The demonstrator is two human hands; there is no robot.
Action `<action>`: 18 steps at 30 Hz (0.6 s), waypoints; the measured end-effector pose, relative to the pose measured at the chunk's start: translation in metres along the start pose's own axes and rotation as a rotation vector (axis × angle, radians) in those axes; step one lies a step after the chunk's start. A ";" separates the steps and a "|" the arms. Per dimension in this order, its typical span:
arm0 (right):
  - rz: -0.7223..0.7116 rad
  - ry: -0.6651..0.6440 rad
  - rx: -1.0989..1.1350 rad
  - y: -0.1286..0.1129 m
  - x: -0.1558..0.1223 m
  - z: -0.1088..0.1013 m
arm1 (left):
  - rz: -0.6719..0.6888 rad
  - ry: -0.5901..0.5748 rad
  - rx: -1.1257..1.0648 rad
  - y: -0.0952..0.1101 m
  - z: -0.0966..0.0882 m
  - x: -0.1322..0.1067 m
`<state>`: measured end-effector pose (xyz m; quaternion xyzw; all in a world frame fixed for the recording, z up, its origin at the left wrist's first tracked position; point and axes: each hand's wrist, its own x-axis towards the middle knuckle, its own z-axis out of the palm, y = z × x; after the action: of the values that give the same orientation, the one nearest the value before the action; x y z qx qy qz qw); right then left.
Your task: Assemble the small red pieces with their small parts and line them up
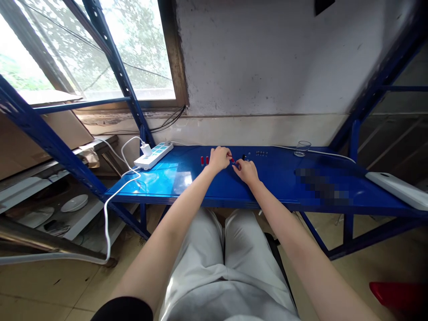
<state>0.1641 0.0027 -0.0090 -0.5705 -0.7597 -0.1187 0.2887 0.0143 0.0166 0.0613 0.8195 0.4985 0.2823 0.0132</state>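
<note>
My left hand [221, 159] is over the blue table, its fingers pinched around a small red cylindrical piece [233, 159]. Close on the right, my right hand [246, 171] has its thumb and fingertips drawn together at the lower end of that piece; whether it grips the piece too, or something tiny, is too small to make out. Two red cylindrical pieces [202, 160] stand left of my left hand, one partly beside the wrist. Just behind my right hand are a small black piece [243, 157] and a clear little part [249, 154]. Several tiny metallic parts [261, 153] lie in rows farther right.
A white power strip [154, 155] with a plugged-in charger sits at the table's left end. A clear glass [302, 148] stands at the back right, near a white cable. A white flat object [397, 189] lies at the right end. Blue rack posts [354, 142] flank the table [277, 187].
</note>
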 end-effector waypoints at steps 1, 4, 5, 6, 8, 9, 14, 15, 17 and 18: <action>0.015 0.002 0.009 0.000 0.000 0.000 | -0.011 -0.016 0.041 0.000 -0.007 0.007; 0.018 -0.015 0.013 0.001 0.000 0.002 | -0.020 -0.106 0.175 -0.003 -0.019 0.021; 0.009 -0.023 0.008 0.001 0.000 0.002 | -0.023 -0.136 0.212 -0.005 -0.020 0.023; -0.003 -0.034 0.000 0.001 0.000 0.002 | -0.029 -0.161 0.243 -0.007 -0.020 0.024; -0.026 -0.054 -0.013 0.000 0.000 0.001 | -0.047 -0.192 0.290 -0.012 -0.017 0.023; -0.033 -0.061 -0.016 -0.001 0.000 0.001 | -0.060 -0.202 0.309 -0.014 -0.015 0.023; -0.032 -0.062 -0.020 -0.002 0.000 0.001 | -0.120 -0.214 0.370 -0.023 -0.008 0.022; -0.031 -0.059 -0.019 -0.001 0.000 0.001 | -0.126 -0.216 0.377 -0.024 -0.007 0.023; -0.034 -0.053 -0.016 -0.001 0.000 0.002 | -0.135 -0.227 0.386 -0.026 -0.005 0.025; -0.037 -0.050 -0.015 -0.001 0.000 0.002 | -0.140 -0.234 0.389 -0.026 -0.005 0.026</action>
<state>0.1627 0.0036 -0.0107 -0.5613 -0.7761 -0.1154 0.2633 -0.0006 0.0501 0.0694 0.7972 0.5943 0.0823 -0.0675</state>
